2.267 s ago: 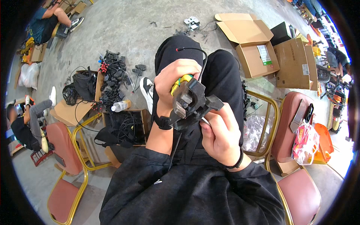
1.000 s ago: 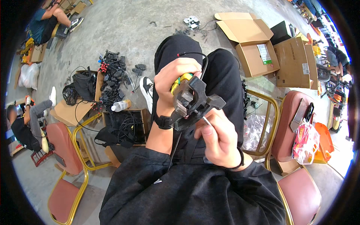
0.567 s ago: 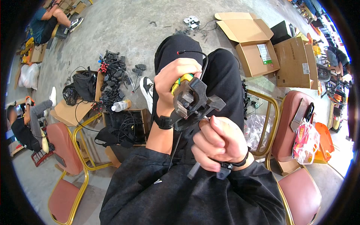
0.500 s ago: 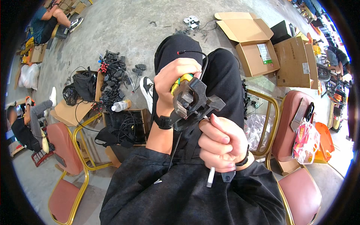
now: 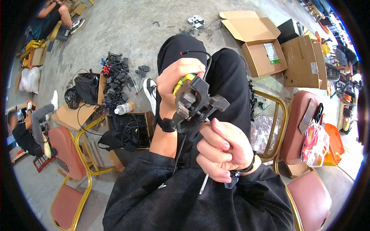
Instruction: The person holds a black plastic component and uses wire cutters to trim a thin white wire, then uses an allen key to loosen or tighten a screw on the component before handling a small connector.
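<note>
My left hand (image 5: 169,82) is closed around a black plastic bracket-like part (image 5: 203,101) with yellow-green pieces (image 5: 182,83) at its upper end and metal blocks inside. A black cable (image 5: 211,63) with a red tip curves above it. Just below the part, my right hand (image 5: 227,148) is closed on a slim metal rod-like tool (image 5: 204,185). Its silver end points down toward my lap, and its upper tip appears between thumb and forefinger, close to the part. Whether that tip touches the part I cannot tell. The fingers hide the tool's middle.
On the left, a heap of black parts and cables (image 5: 115,82) lies by a bottle (image 5: 124,108) and an open box of cables (image 5: 148,127). Cardboard boxes (image 5: 302,63) stand at the far right. Chairs (image 5: 71,154) flank me; other people sit at left.
My right hand has shifted slightly left, and the tool's lower end has swung left with its flat white look turned to a narrow silver shaft. The left hand's part has tilted slightly.
</note>
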The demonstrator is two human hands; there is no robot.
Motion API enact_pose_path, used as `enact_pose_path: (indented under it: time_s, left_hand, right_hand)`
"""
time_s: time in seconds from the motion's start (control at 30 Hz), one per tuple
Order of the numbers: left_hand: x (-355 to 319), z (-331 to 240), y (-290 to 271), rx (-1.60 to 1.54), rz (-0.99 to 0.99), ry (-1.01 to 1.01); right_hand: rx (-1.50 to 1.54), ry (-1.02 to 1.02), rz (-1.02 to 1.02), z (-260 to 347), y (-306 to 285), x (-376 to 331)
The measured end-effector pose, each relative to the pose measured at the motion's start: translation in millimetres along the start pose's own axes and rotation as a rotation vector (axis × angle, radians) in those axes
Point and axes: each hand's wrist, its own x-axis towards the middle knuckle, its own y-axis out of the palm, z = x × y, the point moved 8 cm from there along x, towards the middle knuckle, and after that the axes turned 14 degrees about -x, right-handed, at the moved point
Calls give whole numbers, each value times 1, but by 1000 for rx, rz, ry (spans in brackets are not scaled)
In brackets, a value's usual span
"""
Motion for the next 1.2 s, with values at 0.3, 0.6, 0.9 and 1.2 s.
enact_pose_path:
  time_s: [0.3,0.6,0.9,1.2]
  left_hand:
    - [1,0,1,-2,-6,14]
    - [2,-3,-1,26,-1,2]
    - [1,0,-3,-10,-17,-9]
    - [1,-1,-2,1,-19,-34]
  right_hand:
    - [349,120,40,-4,6,-2]
    - [-1196,-364,-397,29,-12,-4]
    - [-2061,-817,-508,51,16,-19]
    - [-815,-264,-248,22,-19,-5]
